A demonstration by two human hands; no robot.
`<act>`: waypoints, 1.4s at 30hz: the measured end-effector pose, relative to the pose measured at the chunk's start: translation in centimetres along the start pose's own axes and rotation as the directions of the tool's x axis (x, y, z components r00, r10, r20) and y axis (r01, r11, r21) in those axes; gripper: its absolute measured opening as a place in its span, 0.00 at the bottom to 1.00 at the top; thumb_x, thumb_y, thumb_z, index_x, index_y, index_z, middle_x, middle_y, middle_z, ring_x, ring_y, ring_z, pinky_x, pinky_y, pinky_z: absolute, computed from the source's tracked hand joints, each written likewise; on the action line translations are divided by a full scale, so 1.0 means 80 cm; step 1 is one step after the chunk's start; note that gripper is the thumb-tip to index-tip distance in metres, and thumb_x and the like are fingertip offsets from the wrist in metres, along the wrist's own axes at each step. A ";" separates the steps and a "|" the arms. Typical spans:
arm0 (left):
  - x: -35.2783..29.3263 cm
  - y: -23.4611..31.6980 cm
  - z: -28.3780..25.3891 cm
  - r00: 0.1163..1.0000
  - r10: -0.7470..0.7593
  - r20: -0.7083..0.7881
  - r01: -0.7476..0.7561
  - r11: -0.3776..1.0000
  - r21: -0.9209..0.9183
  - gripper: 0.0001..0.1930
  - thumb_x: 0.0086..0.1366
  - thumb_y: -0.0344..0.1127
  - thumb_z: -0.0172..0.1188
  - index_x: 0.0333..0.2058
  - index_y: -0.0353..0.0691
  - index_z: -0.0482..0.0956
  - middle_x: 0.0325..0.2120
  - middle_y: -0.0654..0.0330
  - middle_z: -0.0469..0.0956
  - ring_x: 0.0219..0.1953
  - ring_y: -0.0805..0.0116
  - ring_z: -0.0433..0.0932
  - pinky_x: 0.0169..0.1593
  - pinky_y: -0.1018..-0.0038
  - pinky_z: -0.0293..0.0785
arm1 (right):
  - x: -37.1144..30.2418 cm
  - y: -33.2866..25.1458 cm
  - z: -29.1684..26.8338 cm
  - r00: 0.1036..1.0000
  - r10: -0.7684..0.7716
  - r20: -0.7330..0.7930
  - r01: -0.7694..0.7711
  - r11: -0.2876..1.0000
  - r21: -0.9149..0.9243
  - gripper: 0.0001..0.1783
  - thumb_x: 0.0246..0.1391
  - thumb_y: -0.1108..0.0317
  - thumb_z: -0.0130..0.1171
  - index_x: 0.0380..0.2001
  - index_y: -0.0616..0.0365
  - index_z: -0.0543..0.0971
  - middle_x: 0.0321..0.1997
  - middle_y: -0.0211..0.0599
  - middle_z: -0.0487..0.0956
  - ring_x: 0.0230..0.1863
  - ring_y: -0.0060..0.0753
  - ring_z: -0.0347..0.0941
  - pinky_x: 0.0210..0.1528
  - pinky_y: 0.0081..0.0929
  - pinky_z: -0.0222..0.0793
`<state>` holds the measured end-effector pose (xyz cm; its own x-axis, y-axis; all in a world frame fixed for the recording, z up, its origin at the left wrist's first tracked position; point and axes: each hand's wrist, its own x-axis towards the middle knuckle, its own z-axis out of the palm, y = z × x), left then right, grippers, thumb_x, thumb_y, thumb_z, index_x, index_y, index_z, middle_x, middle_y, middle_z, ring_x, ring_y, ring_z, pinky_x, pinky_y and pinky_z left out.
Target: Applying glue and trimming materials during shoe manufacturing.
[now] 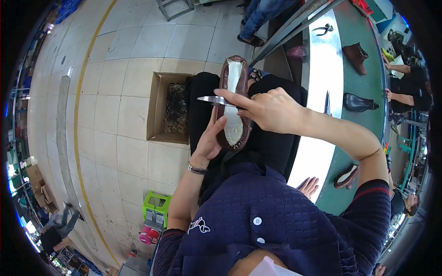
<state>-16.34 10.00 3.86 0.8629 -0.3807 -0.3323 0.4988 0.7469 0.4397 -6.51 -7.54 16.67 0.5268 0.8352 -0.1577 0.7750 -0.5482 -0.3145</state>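
A brown leather shoe (246, 120) lies over my lap, sole side up, its pale insole board (234, 120) facing me and the leather edge folded in around it. My left hand (211, 138) is closed on the shoe's left side near its lower end, the thumb resting by the insole. Across the middle of the sole, my right hand (269, 109) grips a shiny metal blade (212, 99), its index finger stretched along it. The blade's tip sticks out past the shoe's left edge. My fingers hide the blade's handle.
Left of my knees stands a cardboard box (156, 108) with dark stringy scraps (176, 108). Pincers (323, 30) lie on the white bench (317, 133) at right. Beyond it, a green surface (357, 133) carries a brown boot (355, 57) and a black shoe (360, 102). Another person's hand (309, 186) rests there.
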 end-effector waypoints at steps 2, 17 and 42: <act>0.000 -0.012 -0.002 0.997 0.068 -0.022 -0.067 0.997 0.045 0.32 0.71 0.36 0.50 0.68 0.48 0.47 0.61 0.62 0.61 0.62 0.69 0.62 0.65 0.68 0.57 | 0.011 0.002 0.011 0.983 0.109 0.146 -0.103 0.993 -0.050 0.41 0.60 0.62 0.54 0.71 0.35 0.45 0.13 0.33 0.72 0.10 0.32 0.70 0.12 0.28 0.62; -0.017 -0.020 0.005 0.987 -0.027 -0.161 0.085 0.925 0.369 0.18 0.59 0.25 0.64 0.48 0.35 0.74 0.43 0.60 0.79 0.44 0.72 0.78 0.50 0.75 0.74 | -0.038 -0.050 0.021 0.957 -0.279 0.081 0.281 0.960 -0.013 0.45 0.55 0.72 0.50 0.71 0.30 0.43 0.18 0.39 0.74 0.14 0.29 0.73 0.13 0.24 0.67; 0.081 0.073 0.033 0.920 -0.318 -0.229 0.385 0.841 0.379 0.34 0.60 0.37 0.66 0.62 0.46 0.60 0.52 0.62 0.72 0.51 0.71 0.73 0.55 0.70 0.71 | -0.017 0.047 0.015 0.957 0.225 -0.183 -0.216 0.974 0.068 0.30 0.61 0.56 0.51 0.66 0.41 0.60 0.17 0.43 0.76 0.18 0.48 0.75 0.22 0.37 0.68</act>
<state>-7.67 10.45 6.47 0.6167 -0.4626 -0.6369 0.7828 0.2748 0.5583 -4.71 -10.67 14.55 0.7426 0.6679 -0.0501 0.6172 -0.7115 -0.3359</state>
